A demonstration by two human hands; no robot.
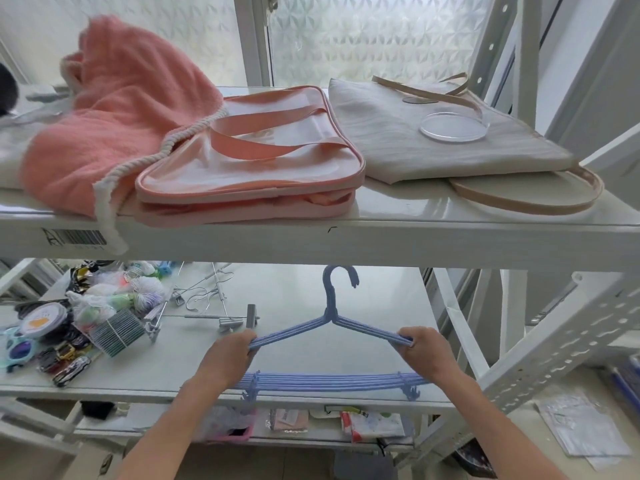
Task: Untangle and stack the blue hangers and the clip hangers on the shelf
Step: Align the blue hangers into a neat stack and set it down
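A bundle of several blue hangers [330, 318] lies stacked together over the middle shelf [381, 306], hooks pointing away from me. My left hand [230, 355] grips the bundle's left shoulder end and my right hand [424, 351] grips the right shoulder end. The bottom bars of the hangers [329, 381] run along the shelf's front edge between my wrists. Several metal clip hangers [214, 306] lie tangled on the same shelf, behind and left of my left hand, touched by neither hand.
Left on the middle shelf sit small toys, a mesh bag [114, 299], a round tin [43, 318] and a comb-like block [117, 330]. The upper shelf [381, 233] holds a pink towel [114, 112], a pink bag [249, 157] and a beige bag [433, 133]. A perforated white post [561, 337] slants on the right.
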